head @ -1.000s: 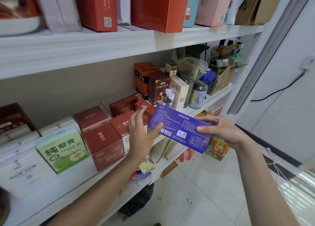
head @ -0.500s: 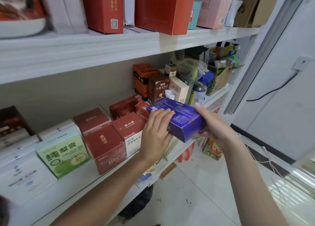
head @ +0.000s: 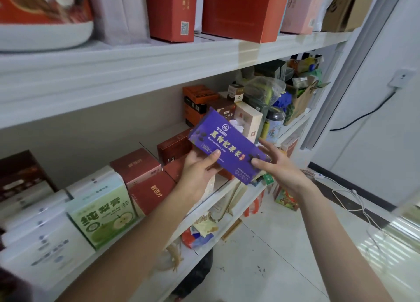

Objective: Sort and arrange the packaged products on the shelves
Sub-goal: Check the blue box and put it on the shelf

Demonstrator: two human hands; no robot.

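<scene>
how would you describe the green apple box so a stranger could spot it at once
On the white shelving unit, take the middle shelf. Toward its left end, the green apple box sits between plain white boxes and dark red boxes. It alone is pale green, with a green apple pictured on its front.

Pretty bright overall, soft even light, just faint shade under the shelf [head: 136, 74], whose edge bows from the wide-angle lens. Glare blows out the floor [head: 391, 235] at lower right. White boxes [head: 38, 251] far left are smeared; purple box [head: 229, 145] print is readable.
</scene>
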